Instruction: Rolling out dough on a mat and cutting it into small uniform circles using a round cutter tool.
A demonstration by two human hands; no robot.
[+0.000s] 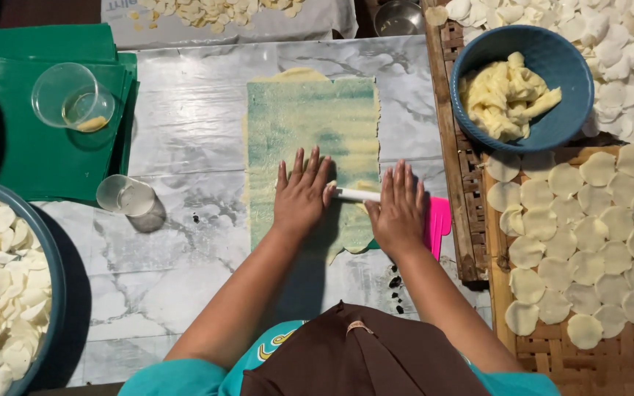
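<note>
Your L hand (pixel 302 192) & R hand (pixel 399 207) lie flat, fingers spread, pressing a white roller (pixel 357 194) between them onto thin dough sheet (pixel 310 125) stretching ahead; pink scraper (pixel 438 220) just right of R hand

Soft, even daylight lit the scene from above and slightly ahead; the marble-patterned table (pixel 185 125) showed pale sheen but no harsh glare; the arms cast dim shadows toward the viewer, and the clear plastic cup (pixel 125 196) threw a short shadow to its right; the left edge and top left corner fell dark; focus was fairly sharp throughout, with mild softness at the frame edges.
</note>
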